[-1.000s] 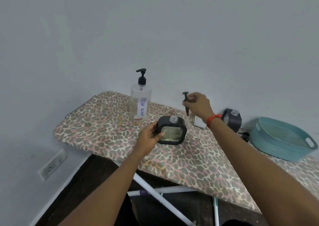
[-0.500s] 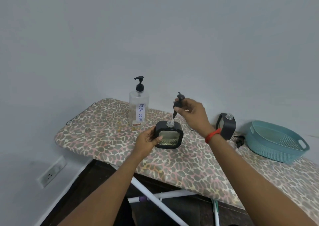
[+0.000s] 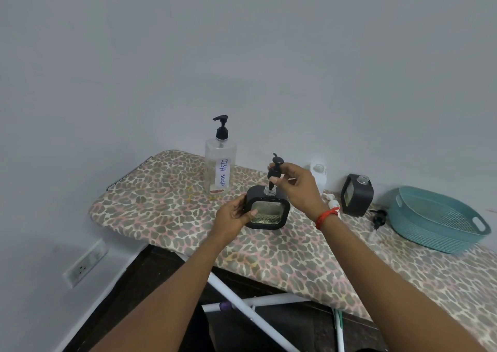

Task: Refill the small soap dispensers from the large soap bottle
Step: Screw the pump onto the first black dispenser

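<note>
A small black square dispenser (image 3: 269, 213) with a clear ribbed window stands on the leopard-print ironing board (image 3: 166, 209). My left hand (image 3: 234, 214) grips its left side. My right hand (image 3: 295, 183) pinches a black pump head (image 3: 275, 167) upright, its tube going into the dispenser's clear neck. The large clear bottle (image 3: 219, 163) labelled "DISH SOAP", with a black pump, stands behind on the left. A second black dispenser (image 3: 357, 194) with an uncapped neck stands to the right. A white dispenser (image 3: 318, 174) stands partly hidden behind my right hand.
A white pump (image 3: 333, 202) lies on the board next to my right wrist, and a black pump (image 3: 377, 217) lies beside a teal plastic basket (image 3: 435, 220) at the right. The wall runs close behind the board. White board legs (image 3: 250, 314) and dark floor show below.
My right hand brought the black pump head from behind the dispenser to above it and lowered its tube into the neck. My left hand kept hold of the dispenser.
</note>
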A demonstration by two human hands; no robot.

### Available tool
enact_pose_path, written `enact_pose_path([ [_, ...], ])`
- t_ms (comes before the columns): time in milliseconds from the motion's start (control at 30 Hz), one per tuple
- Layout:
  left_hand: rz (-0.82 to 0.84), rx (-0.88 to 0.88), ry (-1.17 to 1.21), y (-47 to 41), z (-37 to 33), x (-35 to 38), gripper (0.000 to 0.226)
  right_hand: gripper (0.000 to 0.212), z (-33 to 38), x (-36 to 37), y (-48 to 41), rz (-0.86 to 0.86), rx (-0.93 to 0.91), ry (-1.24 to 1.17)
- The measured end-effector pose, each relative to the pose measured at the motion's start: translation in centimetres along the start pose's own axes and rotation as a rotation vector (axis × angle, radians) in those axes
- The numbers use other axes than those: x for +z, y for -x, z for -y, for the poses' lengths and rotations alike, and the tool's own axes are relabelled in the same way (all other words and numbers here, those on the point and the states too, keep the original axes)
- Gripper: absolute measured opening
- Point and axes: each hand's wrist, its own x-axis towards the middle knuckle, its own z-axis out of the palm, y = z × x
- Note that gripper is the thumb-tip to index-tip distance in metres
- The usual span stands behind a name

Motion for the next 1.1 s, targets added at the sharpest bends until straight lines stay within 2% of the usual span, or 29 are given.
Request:
enact_pose_path([
  [133,0.004,0.015,-0.009,0.0,0.0,0.0,0.053,0.030,-1.0,0.9,1.4,0.067,0.070,0.009],
  [300,0.002,0.023,-0.018,-0.1,0.2,0.0,0.053,0.026,-1.6,1.7,1.9,-0.020,0.125,-0.090],
  [433,0.002,0.036,-0.029,-0.1,0.3,-0.1,0.053,0.051,-0.5,2.6,1.3,-0.117,0.175,0.042],
  [533,-0.002,0.040,-0.033,0.0,0.3,-0.2,0.051,0.065,-0.3,2.7,0.9,-0.098,0.195,0.074],
  [600,-0.001,0.034,-0.030,-0.1,0.3,-0.2,0.053,0.062,-0.5,1.9,0.8,-0.014,0.221,-0.011],
  [667,-0.001,0.024,-0.022,-0.2,0.4,-0.2,0.055,0.055,-1.1,0.5,1.1,0.068,0.255,-0.207],
  [767,-0.007,0.011,-0.021,-0.2,0.4,-0.2,0.060,0.051,-1.9,-0.9,1.5,0.106,0.247,-0.377],
  [967,0.002,0.018,-0.036,-0.2,0.4,-0.3,0.054,0.059,-2.2,0.4,1.0,0.049,0.157,-0.313],
  [1100,0.001,0.021,-0.032,-0.1,0.3,-0.3,0.056,0.067,-2.2,0.5,0.1,0.083,0.133,-0.126],
])
